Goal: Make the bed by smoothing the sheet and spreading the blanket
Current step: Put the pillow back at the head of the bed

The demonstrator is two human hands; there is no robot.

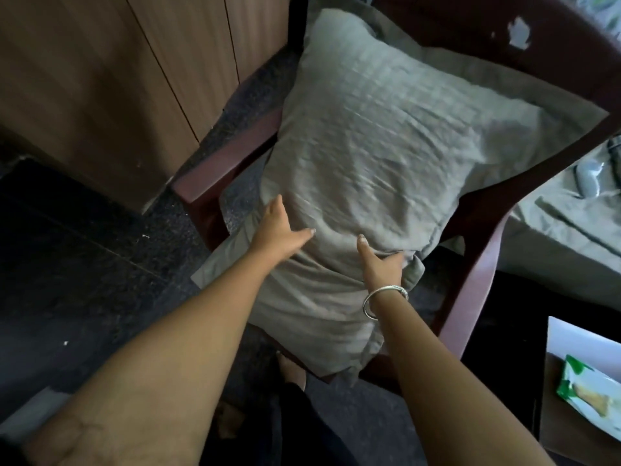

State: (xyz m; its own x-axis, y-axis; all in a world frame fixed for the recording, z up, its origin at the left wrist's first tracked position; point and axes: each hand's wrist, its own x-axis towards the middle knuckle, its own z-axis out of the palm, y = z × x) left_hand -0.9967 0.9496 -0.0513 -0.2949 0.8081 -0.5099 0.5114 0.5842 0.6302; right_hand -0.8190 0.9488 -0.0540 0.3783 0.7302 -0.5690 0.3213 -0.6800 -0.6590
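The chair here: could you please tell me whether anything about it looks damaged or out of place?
The maroon chair has pale chipped patches on its back rim. A grey pillow lies across it rather than on the bed at right.

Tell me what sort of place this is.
Probably a home bedroom: a grey pillow on a maroon chair, a bed in matching grey sheet at right, wooden wardrobe doors at left.
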